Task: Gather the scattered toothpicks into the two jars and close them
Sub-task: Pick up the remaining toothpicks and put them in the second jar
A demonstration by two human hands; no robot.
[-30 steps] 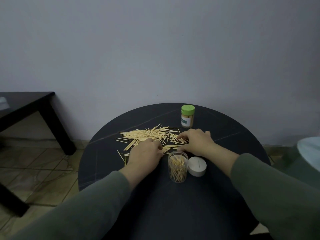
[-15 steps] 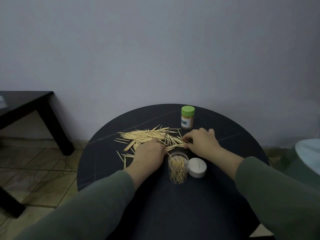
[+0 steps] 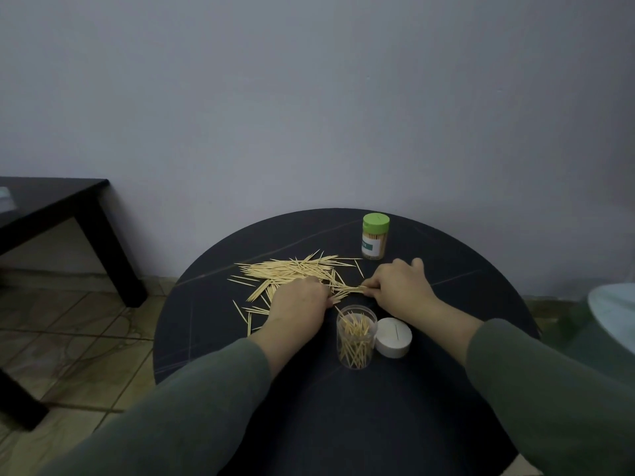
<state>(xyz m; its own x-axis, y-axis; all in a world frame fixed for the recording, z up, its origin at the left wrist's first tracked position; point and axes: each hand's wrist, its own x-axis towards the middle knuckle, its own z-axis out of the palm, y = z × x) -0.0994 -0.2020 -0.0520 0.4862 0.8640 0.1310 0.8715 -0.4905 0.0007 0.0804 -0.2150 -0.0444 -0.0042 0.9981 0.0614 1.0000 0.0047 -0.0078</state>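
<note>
A heap of loose toothpicks (image 3: pixel 292 271) is spread over the round black table (image 3: pixel 446 389). My left hand (image 3: pixel 297 298) rests on the near edge of the heap, fingers curled down over the picks. My right hand (image 3: pixel 400 285) pinches a small bunch of toothpicks at the heap's right end. Between my wrists stands an open clear jar (image 3: pixel 355 336), partly filled with toothpicks. Its white lid (image 3: pixel 393 337) lies right beside it. A second jar with a green lid (image 3: pixel 375 241) stands shut at the back of the table.
A dark low table (image 3: pixel 51 207) stands to the left over a tiled floor (image 3: pixel 68 338). A pale rounded object (image 3: pixel 615 304) sits at the right edge. The wall is close behind the round table.
My right hand has slid a little to the right and now pinches a bunch of picks. My left hand has crept forward onto the heap.
</note>
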